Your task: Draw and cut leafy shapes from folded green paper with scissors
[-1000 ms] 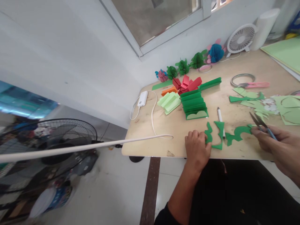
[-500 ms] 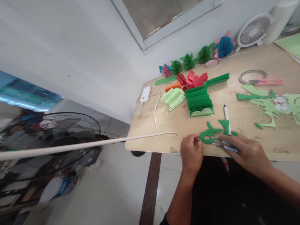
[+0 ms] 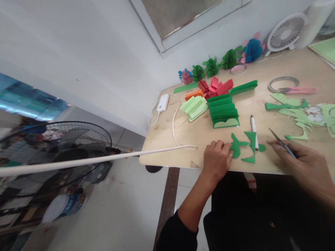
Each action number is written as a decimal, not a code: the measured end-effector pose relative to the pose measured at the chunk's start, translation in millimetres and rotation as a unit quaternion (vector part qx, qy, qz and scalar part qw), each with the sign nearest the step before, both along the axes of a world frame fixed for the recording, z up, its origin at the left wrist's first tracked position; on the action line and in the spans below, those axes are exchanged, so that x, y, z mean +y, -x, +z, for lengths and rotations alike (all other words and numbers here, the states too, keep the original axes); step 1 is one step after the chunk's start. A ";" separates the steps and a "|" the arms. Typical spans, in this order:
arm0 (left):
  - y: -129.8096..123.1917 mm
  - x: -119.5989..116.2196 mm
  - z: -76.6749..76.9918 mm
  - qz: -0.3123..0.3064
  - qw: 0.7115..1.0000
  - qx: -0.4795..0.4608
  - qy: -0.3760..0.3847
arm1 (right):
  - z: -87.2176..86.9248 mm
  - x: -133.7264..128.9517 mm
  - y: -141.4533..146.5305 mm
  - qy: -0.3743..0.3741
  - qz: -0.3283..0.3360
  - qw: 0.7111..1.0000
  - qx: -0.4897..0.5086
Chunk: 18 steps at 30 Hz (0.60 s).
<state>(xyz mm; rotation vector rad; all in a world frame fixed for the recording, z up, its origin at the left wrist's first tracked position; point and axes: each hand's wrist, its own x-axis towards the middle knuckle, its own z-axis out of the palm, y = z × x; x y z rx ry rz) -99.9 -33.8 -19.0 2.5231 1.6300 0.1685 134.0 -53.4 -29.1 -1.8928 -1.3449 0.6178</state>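
On the wooden surface (image 3: 167, 159), with 12 o'clock pointing away from the person, the left hand (image 3: 217, 158) lies near the front edge, fingers bent and close together at the rim of a dark green paper cut-out (image 3: 236, 144); whether it pinches the paper cannot be told. That cut-out lies at the hand's 2 o'clock, and at its own 3 o'clock is a notched green offcut (image 3: 253, 143) beside a white marker (image 3: 253, 122), whose lower end has a small rounded green piece (image 3: 262, 148) next to it. The right hand (image 3: 305, 164), well apart from the left, holds scissors (image 3: 284, 144), blades pointing to 10 o'clock. At the left hand's 12 o'clock sits a pleated dark green paper stack (image 3: 223, 109), a pale scalloped shape (image 3: 227, 123) on its front; pleated light green paper (image 3: 194, 108) lies at the stack's 9 o'clock and folded red paper (image 3: 221, 87) at 11. Light green scraps (image 3: 300, 122) lie at the right hand's 12 o'clock, with pink-handled thread snips (image 3: 302, 90) farther out. A white power bank (image 3: 163, 102) lies between the left hand's 10 and 11 o'clock.
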 end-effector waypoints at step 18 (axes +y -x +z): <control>-12.3 -22.1 -5.7 0.001 0.995 -0.033 -0.092 | 1.6 -4.4 -10.8 0.015 -0.005 1.000 -0.027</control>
